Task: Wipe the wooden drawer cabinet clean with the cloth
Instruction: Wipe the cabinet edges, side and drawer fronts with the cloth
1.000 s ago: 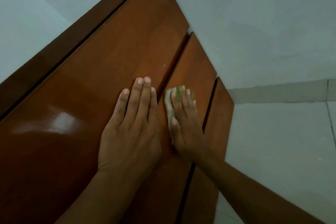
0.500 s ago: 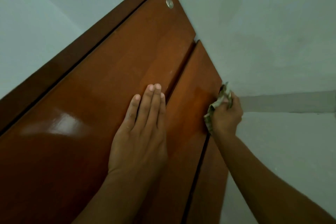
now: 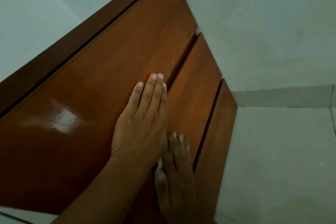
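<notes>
Looking down at a brown wooden cabinet point(image 3: 94, 107) with three drawer fronts, set against a pale wall point(image 3: 263, 29). Left hand point(image 3: 143, 120) flat and open on the top drawer point(image 3: 127, 56), fingers together, holding nothing. Right hand point(image 3: 177, 167) flat on the middle drawer point(image 3: 196, 85), pressing down on the cloth point(image 3: 170, 142). Only a green edge of the cloth peeking out by the fingertips, plus a pale bit near the thumb. Right hand a little blurry, probably mid-wipe.

Could go wrong: cloth small and mostly hidden, so could slip out from under the fingers and drop to the floor point(image 3: 281, 160). Could snag in the dark gap point(image 3: 209, 120) between drawers. Could miss the white specks point(image 3: 171, 62) higher up. Could leave smears on the shiny wood from the bare left hand.
</notes>
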`<action>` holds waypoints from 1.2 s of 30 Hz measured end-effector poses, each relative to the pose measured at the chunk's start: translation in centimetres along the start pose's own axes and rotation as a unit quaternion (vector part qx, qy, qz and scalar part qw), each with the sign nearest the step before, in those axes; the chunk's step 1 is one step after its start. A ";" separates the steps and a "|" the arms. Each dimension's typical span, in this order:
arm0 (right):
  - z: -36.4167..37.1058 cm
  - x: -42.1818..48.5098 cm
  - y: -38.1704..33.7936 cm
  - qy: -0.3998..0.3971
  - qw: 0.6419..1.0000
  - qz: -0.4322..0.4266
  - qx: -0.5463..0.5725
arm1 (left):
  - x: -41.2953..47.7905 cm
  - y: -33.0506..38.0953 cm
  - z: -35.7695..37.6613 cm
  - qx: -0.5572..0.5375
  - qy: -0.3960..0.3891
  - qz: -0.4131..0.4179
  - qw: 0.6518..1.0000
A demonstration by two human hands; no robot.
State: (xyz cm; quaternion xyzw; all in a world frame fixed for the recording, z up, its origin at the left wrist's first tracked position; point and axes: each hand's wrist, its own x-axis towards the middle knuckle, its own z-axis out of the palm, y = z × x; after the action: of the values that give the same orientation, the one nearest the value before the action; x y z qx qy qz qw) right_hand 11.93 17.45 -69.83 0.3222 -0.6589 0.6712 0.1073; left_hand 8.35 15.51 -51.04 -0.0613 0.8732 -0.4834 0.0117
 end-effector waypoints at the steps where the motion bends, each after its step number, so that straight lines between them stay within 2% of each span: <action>1: -0.9 1.4 0.7 -0.017 1.000 0.006 0.010 | -0.3 0.2 0.1 0.004 0.015 0.007 1.000; 5: -3.0 9.4 6.8 0.027 0.998 0.059 0.002 | -0.3 0.1 -0.2 -0.012 0.035 -0.013 0.999; 8: -4.6 15.4 11.2 0.065 0.992 0.111 -0.001 | -0.2 0.2 0.0 0.006 0.022 -0.020 1.000; 12: -6.9 20.0 15.2 0.070 0.985 0.160 0.001 | 0.0 0.6 0.1 0.012 0.021 -0.018 1.000; 14: -7.8 20.5 16.1 0.116 0.962 0.241 0.055 | 0.1 0.7 0.1 0.015 0.022 -0.012 1.000; 16: -8.4 20.1 16.1 0.165 0.918 0.353 0.077 | 0.1 0.8 -0.1 0.015 0.014 -0.014 1.000; 18: -8.6 18.3 15.0 0.241 0.882 0.399 0.073 | 0.1 0.7 -0.1 0.026 0.024 -0.019 0.999; 19: -8.4 16.4 13.6 0.268 0.876 0.391 0.094 | 0.1 0.7 -0.2 0.029 0.030 -0.021 0.999; 21: -6.8 10.4 10.2 0.272 0.894 0.338 0.113 | 0.1 0.8 -0.1 0.025 0.037 -0.028 0.999; 23: -4.3 2.7 5.0 0.211 0.931 0.274 0.117 | 0.0 0.9 0.0 0.033 0.040 -0.032 0.998; 25: -1.3 -3.6 -0.1 0.135 0.973 0.135 0.132 | 0.1 0.9 0.1 0.036 0.045 -0.033 0.998; 27: 1.1 -6.4 -2.2 0.073 0.992 0.004 0.102 | 0.4 0.9 0.1 0.042 0.050 -0.034 0.997; 28: 1.6 -6.4 -1.8 0.059 0.995 -0.024 0.077 | 0.6 0.8 0.1 0.041 0.056 -0.033 0.997; 33: -0.4 -0.9 1.9 0.049 0.998 -0.040 0.012 | 1.1 0.9 -0.5 0.043 0.075 -0.024 0.996; 36: -1.6 3.4 5.1 0.051 0.999 0.006 0.017 | 0.5 1.5 -0.2 0.042 0.068 -0.020 0.997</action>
State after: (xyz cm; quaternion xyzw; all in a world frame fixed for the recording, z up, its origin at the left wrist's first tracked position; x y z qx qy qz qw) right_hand 5.95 17.42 -71.85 0.2848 -0.6432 0.6985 0.1312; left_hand 7.73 16.37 -52.19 -0.0451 0.8495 -0.5229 -0.0544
